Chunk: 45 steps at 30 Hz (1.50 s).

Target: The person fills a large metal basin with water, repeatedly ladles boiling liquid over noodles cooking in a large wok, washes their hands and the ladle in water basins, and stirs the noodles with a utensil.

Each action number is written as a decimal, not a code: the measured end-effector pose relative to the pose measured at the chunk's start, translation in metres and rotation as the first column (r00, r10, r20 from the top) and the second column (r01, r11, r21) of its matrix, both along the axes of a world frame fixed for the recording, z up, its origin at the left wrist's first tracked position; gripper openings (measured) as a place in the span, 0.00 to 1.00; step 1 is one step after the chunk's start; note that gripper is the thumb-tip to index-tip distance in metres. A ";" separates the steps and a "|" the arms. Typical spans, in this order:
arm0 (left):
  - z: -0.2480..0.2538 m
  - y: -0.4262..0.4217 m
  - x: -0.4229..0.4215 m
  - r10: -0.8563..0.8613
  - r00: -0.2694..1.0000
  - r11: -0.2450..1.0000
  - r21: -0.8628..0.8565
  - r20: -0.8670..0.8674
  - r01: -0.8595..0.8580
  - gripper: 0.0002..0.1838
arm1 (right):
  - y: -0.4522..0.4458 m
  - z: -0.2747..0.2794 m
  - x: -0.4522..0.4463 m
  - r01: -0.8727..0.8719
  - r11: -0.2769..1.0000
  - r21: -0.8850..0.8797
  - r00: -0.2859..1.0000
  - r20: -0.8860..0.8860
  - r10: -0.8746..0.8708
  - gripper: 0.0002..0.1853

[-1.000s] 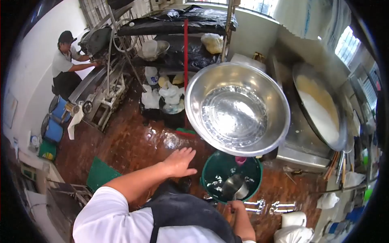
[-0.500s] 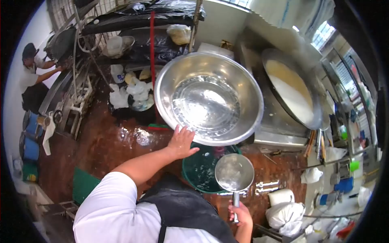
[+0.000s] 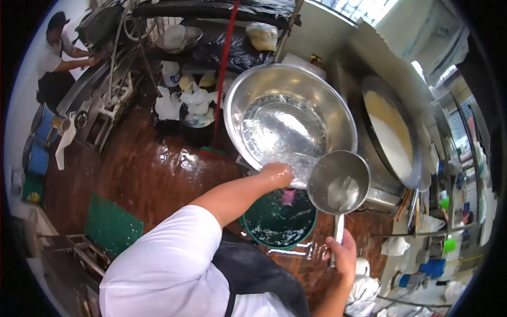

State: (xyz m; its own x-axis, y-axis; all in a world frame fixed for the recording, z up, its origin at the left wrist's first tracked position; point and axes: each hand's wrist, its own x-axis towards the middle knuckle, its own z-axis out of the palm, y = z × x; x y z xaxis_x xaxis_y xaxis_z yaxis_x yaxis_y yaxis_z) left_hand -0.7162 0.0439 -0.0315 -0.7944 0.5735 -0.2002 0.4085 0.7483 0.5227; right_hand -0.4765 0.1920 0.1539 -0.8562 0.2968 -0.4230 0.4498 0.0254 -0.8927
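My right hand [image 3: 344,251] grips the handle of a metal dipper [image 3: 338,177], whose bowl is beside the near right rim of a large steel basin [image 3: 346,119]. A clear sheet of water [image 3: 298,165] spreads between the dipper and the basin's inside. My left hand [image 3: 277,175] is at the basin's near rim, in the splash; its fingers are blurred and partly hidden. Below stands a green bucket [image 3: 253,232] with water and a small pink thing [image 3: 288,197] in it.
A large wok [image 3: 369,127] with pale contents sits on the steel stove at right. A red-handled broom [image 3: 226,63] stands behind the basin. White bags [image 3: 198,100] lie beyond it. A co-worker [image 3: 58,63] stands far left. The tiled floor [image 3: 158,179] looks wet.
My right hand has raised the dipper from over the green bucket to the basin's rim, and water now splashes there. My left hand has moved right along the rim, from spread fingers.
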 end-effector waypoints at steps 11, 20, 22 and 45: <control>0.055 -0.023 0.014 0.114 0.894 0.722 0.583 0.433 -0.374 0.25 | 0.005 0.023 -0.034 0.039 0.998 0.056 0.999 -0.019 -0.038 0.10; 0.105 -0.007 0.088 -0.453 0.453 0.362 0.623 0.768 -0.694 0.19 | -0.057 -0.013 -0.079 -0.337 0.926 -0.170 0.941 -0.096 0.325 0.14; 0.114 -0.023 0.085 -0.308 0.444 0.409 0.538 0.841 -0.737 0.14 | -0.059 -0.025 -0.091 -0.377 0.919 -0.112 0.925 -0.082 0.370 0.11; 0.110 -0.044 -0.048 0.372 0.890 0.565 0.697 0.263 -0.442 0.25 | -0.043 -0.111 -0.279 0.154 0.928 -0.341 0.978 -0.083 -0.192 0.22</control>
